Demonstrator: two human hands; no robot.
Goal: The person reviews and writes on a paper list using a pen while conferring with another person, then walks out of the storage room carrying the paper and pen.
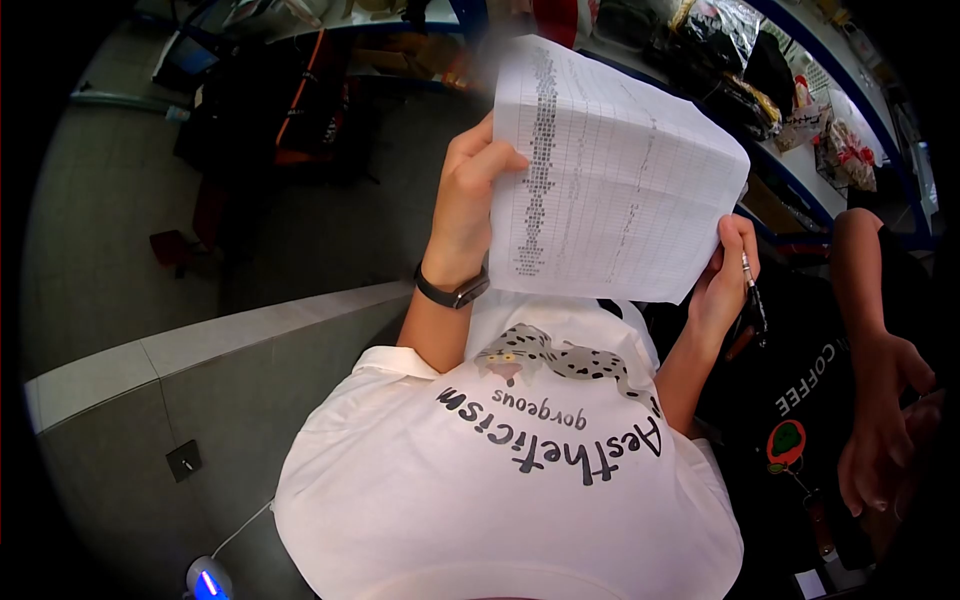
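Aslant, printed sheet (pixel 600 180), dark column (pixel 538 205) running fore-and-aft, long axis unclear

Across from me, a blue-framed shelf (pixel 885 128) carries shiny wrapped packages (pixel 728 38) and 1 clear bag (pixel 852 155) showing red; 1 dark-red object (pixel 172 250) seems to rest on the grey floor (pixel 95 220).

**White sheet (pixel 620 180) with grey ruling (pixel 595 150) and a blackish printed band (pixel 540 130)**

Below the sheet, a white T-shirt (pixel 500 530) bears black lettering (pixel 535 460) and a grey, black-spotted cat (pixel 585 362). Lower left of the sheet, a black wristband (pixel 438 291); lower right, a black shirt (pixel 790 330) with a red-and-green motif (pixel 787 443).
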